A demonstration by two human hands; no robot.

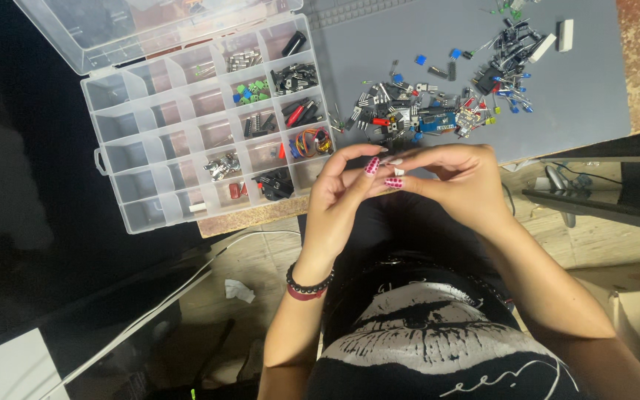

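L to R: clear compartment organizer [158, 126], lid open, w/ sorted parts. My left hand [341, 194] & right hand [462, 181] meet at fingertips, pinching a tiny component [399, 171] above table edge; type unclear. Grey mat [579, 96] behind holds loose electronic parts pile [438, 104].

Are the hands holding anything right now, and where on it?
Both hands, left hand and right hand, pinch something tiny between their fingertips; too small to identify.
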